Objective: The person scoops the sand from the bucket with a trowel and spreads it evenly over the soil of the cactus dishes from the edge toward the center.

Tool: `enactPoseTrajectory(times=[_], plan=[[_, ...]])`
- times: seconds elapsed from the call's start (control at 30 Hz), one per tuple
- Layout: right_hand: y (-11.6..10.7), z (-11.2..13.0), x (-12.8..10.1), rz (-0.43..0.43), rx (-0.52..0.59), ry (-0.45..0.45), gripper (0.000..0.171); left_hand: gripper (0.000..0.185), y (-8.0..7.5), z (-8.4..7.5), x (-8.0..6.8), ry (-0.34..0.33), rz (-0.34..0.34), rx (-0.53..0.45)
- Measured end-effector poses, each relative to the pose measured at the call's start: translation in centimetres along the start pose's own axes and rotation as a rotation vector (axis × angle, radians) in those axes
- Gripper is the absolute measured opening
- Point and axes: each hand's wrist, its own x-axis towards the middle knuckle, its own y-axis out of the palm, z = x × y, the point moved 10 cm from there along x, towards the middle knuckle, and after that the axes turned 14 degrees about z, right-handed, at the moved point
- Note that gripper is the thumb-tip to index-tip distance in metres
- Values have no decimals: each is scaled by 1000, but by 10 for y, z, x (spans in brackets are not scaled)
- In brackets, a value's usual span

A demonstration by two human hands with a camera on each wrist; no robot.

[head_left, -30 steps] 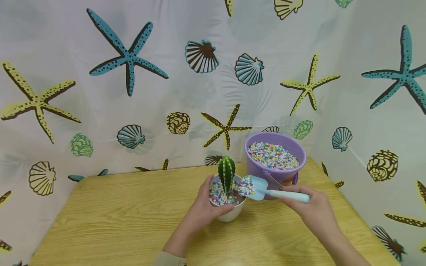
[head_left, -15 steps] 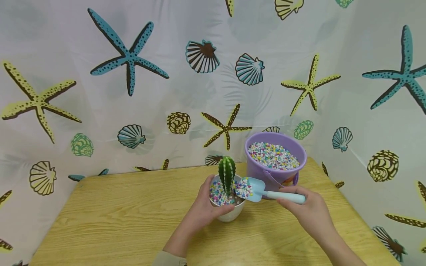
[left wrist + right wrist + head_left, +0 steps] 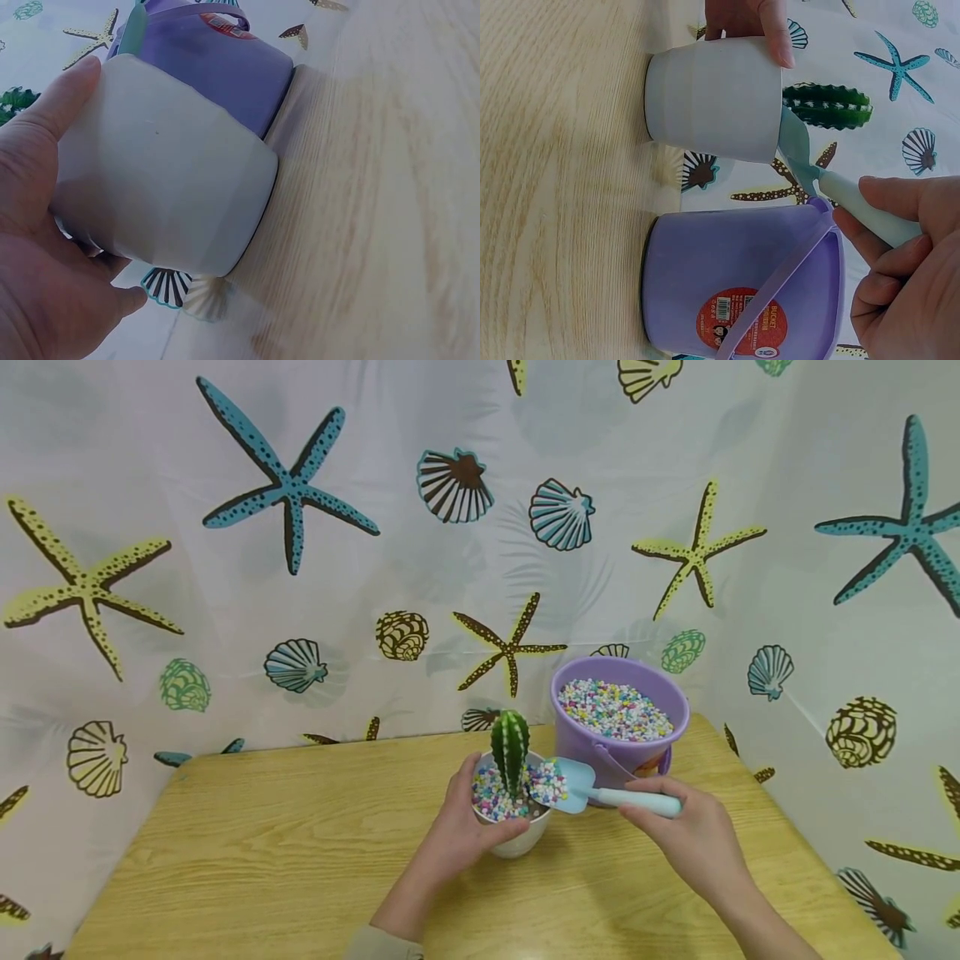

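Right hand grips scoop; purple bucket behind.

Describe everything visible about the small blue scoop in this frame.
The scoop is pale blue, plastic-looking, with a shallow blade and a rounded handle. The right hand grips the handle; the blade, carrying coloured pebbles, is tipped over the rim of the white pot, beside the cactus and in front of the purple bucket.

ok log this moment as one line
left hand: holds white pot | right hand: grips scoop of pebbles at pot rim | cactus upright | purple bucket behind
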Motion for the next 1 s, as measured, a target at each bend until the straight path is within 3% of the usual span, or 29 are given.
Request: enactPoseTrajectory(times=[0.23,1.0], plan=[[0,3,-1,-9,-20,-21,34,122,1,-3,-3,14,-28,2],[-2,19,-6,-69,-163,-86,32,131,7,-5,-9,-34,-161,22]])
